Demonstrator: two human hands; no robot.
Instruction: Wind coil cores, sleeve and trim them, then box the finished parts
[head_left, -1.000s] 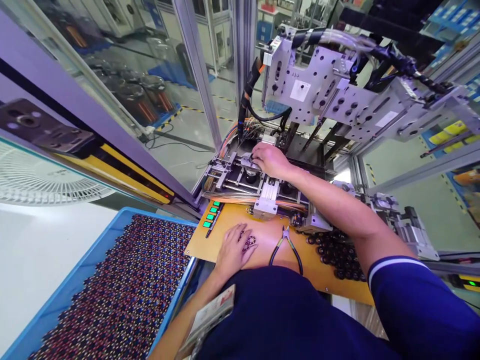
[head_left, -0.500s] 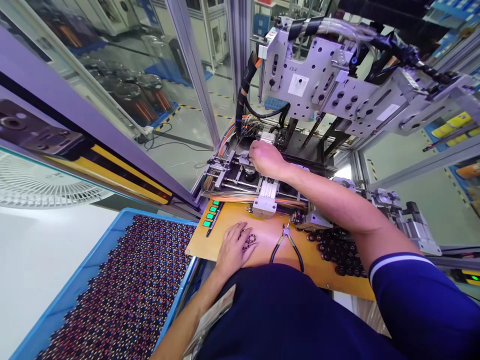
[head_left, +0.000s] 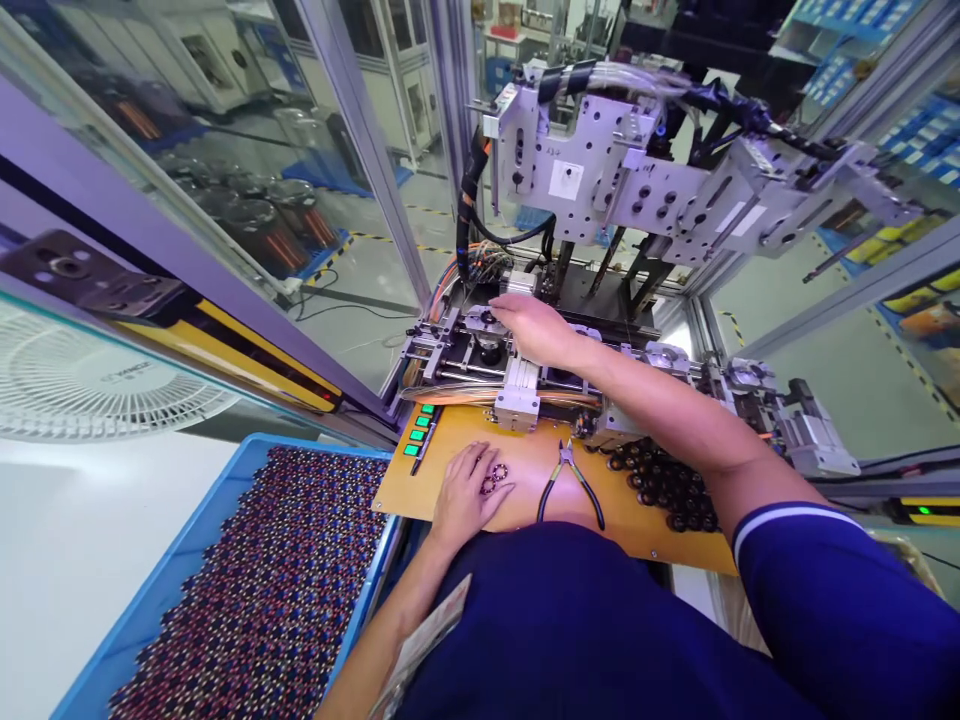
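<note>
My left hand lies on the yellow board, fingers stretched out and spread. Beside and partly under its fingers are a few small ring-shaped parts, dark with copper-coloured spots. My right hand reaches over the machine's metal fixture, where a dark round piece sits. Its fingers are bent together at the fixture's edge, and whatever they pinch is hidden. Between the hands and my body, pliers with black and yellow handles lie with their handles apart.
At the left, a blue tray holds rows of many ring parts. Several black round parts cluster on the board's right. Green buttons and a pen are at its left. A metal plate assembly hangs above; frame posts surround the machine.
The view has shifted slightly. My right hand has drawn a little rightward off the fixture, uncovering the dark round piece. My left hand stays by the rings.
</note>
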